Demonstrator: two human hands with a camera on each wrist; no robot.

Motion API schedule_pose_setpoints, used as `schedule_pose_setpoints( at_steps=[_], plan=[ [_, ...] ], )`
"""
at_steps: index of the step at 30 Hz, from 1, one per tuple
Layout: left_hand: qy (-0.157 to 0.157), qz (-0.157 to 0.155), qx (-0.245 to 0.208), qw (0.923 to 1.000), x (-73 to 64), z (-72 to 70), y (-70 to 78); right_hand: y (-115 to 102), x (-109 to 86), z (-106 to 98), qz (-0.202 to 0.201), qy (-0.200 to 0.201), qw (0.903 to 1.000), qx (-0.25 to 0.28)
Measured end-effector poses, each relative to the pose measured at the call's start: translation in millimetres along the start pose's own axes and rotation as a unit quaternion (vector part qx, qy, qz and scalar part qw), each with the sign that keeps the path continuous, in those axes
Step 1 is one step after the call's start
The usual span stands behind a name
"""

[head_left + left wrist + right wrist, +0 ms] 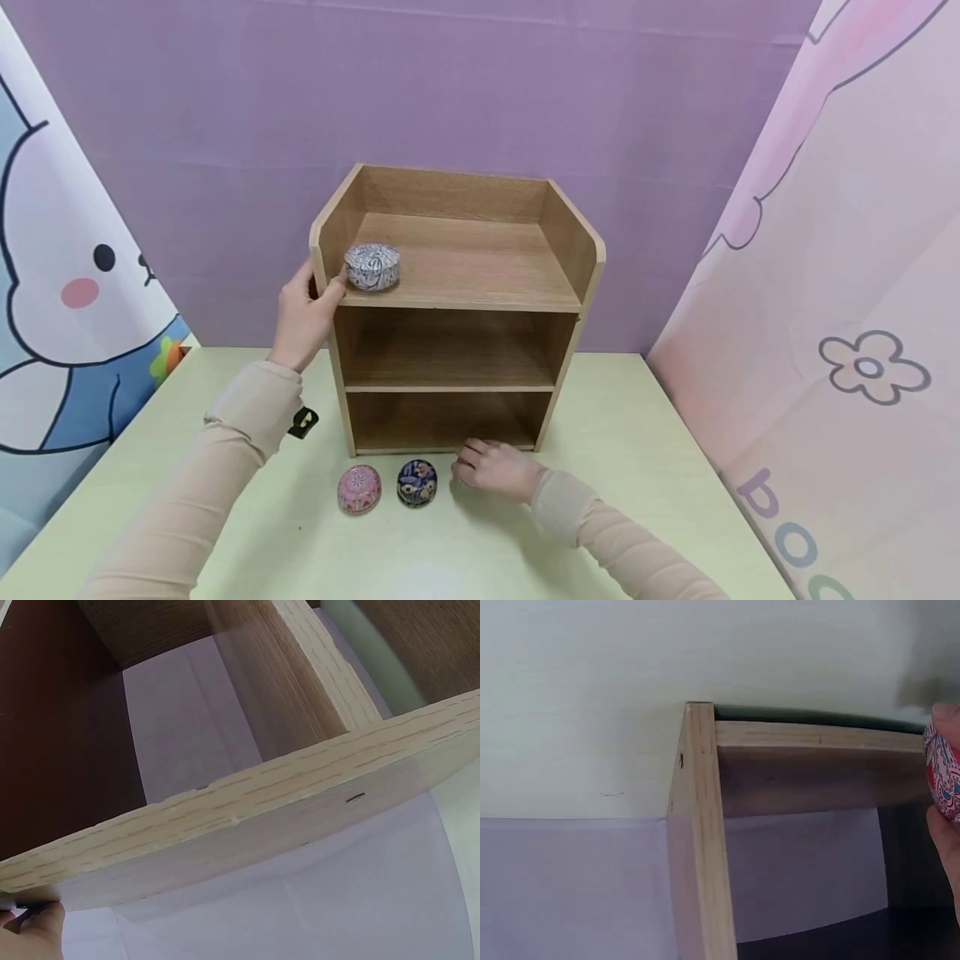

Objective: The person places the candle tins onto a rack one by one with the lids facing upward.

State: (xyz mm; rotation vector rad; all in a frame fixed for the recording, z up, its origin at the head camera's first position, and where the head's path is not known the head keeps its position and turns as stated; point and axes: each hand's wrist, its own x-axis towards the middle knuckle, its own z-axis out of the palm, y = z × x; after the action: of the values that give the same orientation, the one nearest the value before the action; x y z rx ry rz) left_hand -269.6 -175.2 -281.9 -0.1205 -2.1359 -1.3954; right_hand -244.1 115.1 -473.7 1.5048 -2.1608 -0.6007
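A wooden shelf unit (450, 389) stands on the table. My left hand (303, 321) grips its left side panel near the top, thumb by the front edge; in the left wrist view only part of that hand (34, 934) shows at the corner. Just inside that panel, a round black-and-white patterned tin (372, 268) sits on the top shelf. Low in front of the bottom shelf, my right hand (498, 468) holds a red, white and blue patterned tin (943, 772), mostly hidden from the head view. To its left, a dark blue floral tin (417, 483) and a pink patterned tin (359, 489) lie on the table.
The pale table (630, 492) extends around the unit. A purple cloth (480, 92) hangs behind it, with printed panels on both sides, a cartoon one (67, 275) at left and a pink flowered one (832, 317) at right. A small black tag (303, 422) shows beside the left cuff.
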Motion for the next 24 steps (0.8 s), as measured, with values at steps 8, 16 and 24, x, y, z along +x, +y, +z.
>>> schedule_pose_setpoints(
  at_steps=[8,16,24],
  plan=[
    [-0.001,-0.004,0.002,1.0,-0.6,-0.4,0.1,10,-4.8,-11,0.094,-0.025,0.9828,0.157],
    [-0.002,-0.005,0.002,1.0,-0.5,-0.1,1.3,18,-7.7,-19,0.163,-0.005,0.9593,0.231],
    [0.0,-0.003,-0.004,1.0,-0.4,0.2,0.5,19,-6.0,-21,0.253,0.014,0.897,0.362]
  ],
)
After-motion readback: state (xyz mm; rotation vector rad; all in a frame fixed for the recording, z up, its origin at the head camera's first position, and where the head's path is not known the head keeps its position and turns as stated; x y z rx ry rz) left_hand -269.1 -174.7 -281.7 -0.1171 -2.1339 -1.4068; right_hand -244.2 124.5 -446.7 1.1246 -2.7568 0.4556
